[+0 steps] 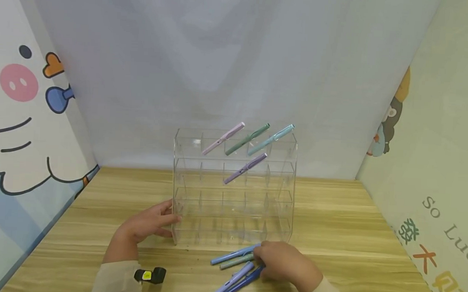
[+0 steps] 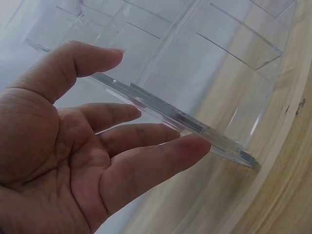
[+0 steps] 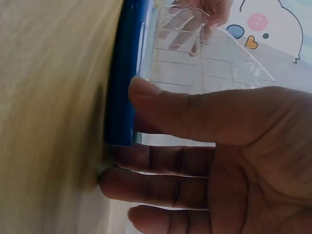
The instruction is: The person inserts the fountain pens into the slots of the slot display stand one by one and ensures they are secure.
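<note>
A clear acrylic pen rack [image 1: 233, 202] stands upright on the table. My left hand [image 1: 152, 221] is at its left side; in the left wrist view, straight fingers touch the outer side panel and the thumb [image 2: 97, 58] reaches past the panel's edge. Low at the rack's front right, my right hand [image 1: 281, 263] pinches the end of a dark blue pen [image 1: 240, 285] between thumb and index finger, the index mostly hidden. Beside that pen lie a lavender pen [image 1: 230, 281], a light blue pen [image 1: 233, 254] and a green pen [image 1: 237, 261].
On the rack's top tier slant a pink pen [image 1: 223, 139], a green pen [image 1: 248, 139] and a pale blue pen [image 1: 271, 140]. One tier lower rests a purple pen [image 1: 245, 168]. A grey-white curtain [image 1: 237, 67] hangs behind; printed panels flank the wooden table [image 1: 332, 220].
</note>
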`<state>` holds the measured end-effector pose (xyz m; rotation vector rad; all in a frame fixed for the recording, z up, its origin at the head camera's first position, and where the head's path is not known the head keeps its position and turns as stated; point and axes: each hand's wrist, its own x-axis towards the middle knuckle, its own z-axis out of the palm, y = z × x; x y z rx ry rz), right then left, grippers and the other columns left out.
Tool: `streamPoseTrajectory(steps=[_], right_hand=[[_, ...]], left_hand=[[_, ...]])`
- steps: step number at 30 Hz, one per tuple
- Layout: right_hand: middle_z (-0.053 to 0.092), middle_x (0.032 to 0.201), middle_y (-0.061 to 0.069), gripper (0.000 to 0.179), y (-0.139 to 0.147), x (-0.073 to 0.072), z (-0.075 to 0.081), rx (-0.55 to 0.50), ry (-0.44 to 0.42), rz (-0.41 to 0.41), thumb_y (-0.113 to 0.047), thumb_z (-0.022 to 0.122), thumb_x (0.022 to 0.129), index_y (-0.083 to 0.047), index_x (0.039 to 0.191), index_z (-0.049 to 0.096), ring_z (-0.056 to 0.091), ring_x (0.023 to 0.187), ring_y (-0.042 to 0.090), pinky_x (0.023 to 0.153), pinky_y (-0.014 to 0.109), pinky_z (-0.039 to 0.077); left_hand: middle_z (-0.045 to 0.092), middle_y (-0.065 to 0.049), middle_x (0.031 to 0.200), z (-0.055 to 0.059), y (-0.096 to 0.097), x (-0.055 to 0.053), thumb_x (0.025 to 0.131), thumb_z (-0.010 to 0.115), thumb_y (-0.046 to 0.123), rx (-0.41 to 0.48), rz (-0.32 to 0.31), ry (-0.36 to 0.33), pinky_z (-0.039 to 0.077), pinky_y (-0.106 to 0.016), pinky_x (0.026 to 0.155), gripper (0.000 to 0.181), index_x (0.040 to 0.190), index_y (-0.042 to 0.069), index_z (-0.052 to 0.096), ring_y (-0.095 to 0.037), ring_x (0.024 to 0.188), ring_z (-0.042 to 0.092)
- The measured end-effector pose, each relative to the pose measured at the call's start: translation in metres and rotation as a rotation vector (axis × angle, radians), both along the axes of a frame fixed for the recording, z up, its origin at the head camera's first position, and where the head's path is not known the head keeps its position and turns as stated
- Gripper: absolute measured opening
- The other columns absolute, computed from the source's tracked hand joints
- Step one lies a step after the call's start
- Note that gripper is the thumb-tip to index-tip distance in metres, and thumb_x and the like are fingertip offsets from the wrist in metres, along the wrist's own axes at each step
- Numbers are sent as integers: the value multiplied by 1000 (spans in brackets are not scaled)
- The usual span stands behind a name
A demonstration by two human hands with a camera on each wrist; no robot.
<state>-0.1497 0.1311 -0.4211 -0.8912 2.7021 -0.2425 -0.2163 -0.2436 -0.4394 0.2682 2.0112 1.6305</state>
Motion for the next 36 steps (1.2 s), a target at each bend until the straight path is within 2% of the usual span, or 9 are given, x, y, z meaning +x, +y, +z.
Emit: streamPoseTrajectory(steps=[3, 11, 14, 18, 22, 25, 28, 31, 36], right_hand=[[51, 77, -11, 26, -1, 0, -2, 1, 4, -7, -17, 85, 71, -19, 81, 61, 46, 65, 6, 57, 23, 41], [52, 77, -12, 25, 1, -2, -4, -10, 1, 2, -15, 85, 70, -21, 78, 62, 46, 66, 5, 59, 24, 42], [51, 74, -14, 26, 4, -3, -1, -34, -44, 9, -15, 84, 72, -21, 77, 59, 45, 66, 4, 59, 23, 41], [51, 72, -15, 25, 7, -5, 6, -91, -149, 15, -15, 80, 78, -22, 79, 56, 45, 66, 4, 59, 22, 41], [53, 77, -15, 20, 11, -8, 12, -133, -211, 20, -17, 79, 81, -22, 90, 61, 48, 70, 3, 63, 22, 45], [57, 81, -16, 17, 13, -9, 16, -142, -200, 47, -18, 78, 82, -21, 95, 67, 50, 73, 0, 67, 23, 48], [58, 80, -19, 12, 14, -9, 19, -155, -178, 88, -20, 78, 81, -21, 90, 70, 50, 73, -2, 68, 21, 48], [55, 76, -19, 11, 16, -10, 21, -188, -186, 93, -23, 78, 82, -24, 84, 67, 47, 68, -2, 63, 20, 45], [53, 74, -17, 13, 16, -12, 24, -267, -219, 77, -32, 74, 85, -27, 87, 63, 44, 66, -1, 60, 19, 42]], left_hand=[[27, -26, 157, -1, -1, -1, 100, 57, 27, -1, -2, 3, 51, -51, 97, 77, 159, 12, 9, -44, 137, 38], [35, -27, 152, 0, 0, -1, 100, 57, 29, -4, -7, 10, 52, -52, 96, 76, 158, 11, 12, -42, 130, 48], [34, -26, 153, 1, 0, 0, 101, 57, 29, -8, -4, 11, 52, -51, 96, 76, 158, 11, 11, -43, 132, 45], [34, -26, 153, 1, 1, 0, 101, 56, 28, -7, -3, 8, 52, -52, 96, 75, 159, 13, 11, -43, 135, 42], [33, -25, 153, 1, 1, 0, 102, 55, 27, -6, -2, 9, 52, -52, 96, 74, 159, 13, 11, -43, 135, 41], [33, -25, 154, 1, 0, 0, 101, 56, 27, -5, -1, 12, 52, -51, 96, 74, 159, 13, 11, -43, 136, 41], [33, -25, 154, 0, 0, -1, 101, 56, 26, -2, -1, 15, 52, -51, 96, 74, 159, 14, 11, -42, 134, 43], [34, -25, 153, -1, -1, -1, 101, 55, 26, -1, -6, 15, 52, -51, 96, 73, 159, 14, 12, -41, 133, 45], [35, -25, 153, -1, -1, -1, 102, 55, 26, 0, -10, 17, 52, -52, 96, 73, 159, 13, 12, -41, 132, 46]])
